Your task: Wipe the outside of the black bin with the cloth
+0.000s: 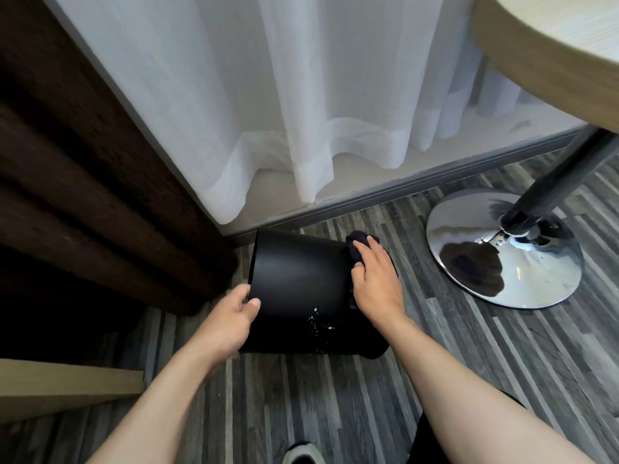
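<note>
The black bin (301, 283) lies tipped on its side on the floor, its rim toward the left and its base toward the right. White specks mark its lower side. My left hand (231, 316) grips the rim edge at the left. My right hand (375, 279) presses a dark cloth (356, 244) against the bin's base end on the right. Most of the cloth is hidden under that hand.
A brown curtain (83, 195) hangs at the left and a sheer white curtain (284, 112) behind the bin. A round table's chrome base (502, 252) stands at the right. A wooden board (67, 383) lies lower left. A shoe (303, 453) shows at the bottom.
</note>
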